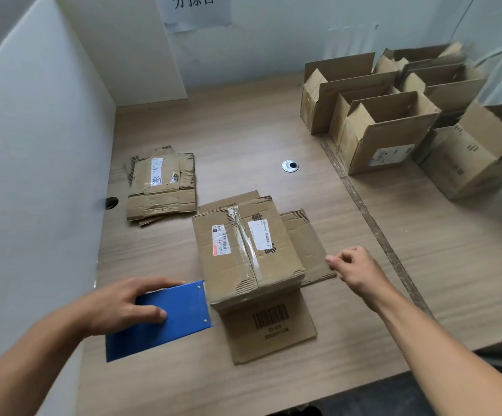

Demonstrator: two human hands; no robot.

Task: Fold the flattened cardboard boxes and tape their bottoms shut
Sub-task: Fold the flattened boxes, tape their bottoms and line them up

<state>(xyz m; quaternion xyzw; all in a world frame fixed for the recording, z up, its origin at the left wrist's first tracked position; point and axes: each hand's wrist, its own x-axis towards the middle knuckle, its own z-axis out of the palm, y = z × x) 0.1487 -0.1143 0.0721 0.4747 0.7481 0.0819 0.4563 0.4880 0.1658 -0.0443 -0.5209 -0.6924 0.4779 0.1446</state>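
Taped box [245, 253] — axis 12–6; left hand [123, 304] at 8 gripping blue flat tool [168, 319], touching box; right hand [355, 265] at 3 — loose, empty.

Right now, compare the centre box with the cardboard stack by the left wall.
The centre box stands folded, its top seam taped; the stack lies flat, unfolded. The centre box is single; the stack holds several sheets. Both are worn, labelled brown cardboard.
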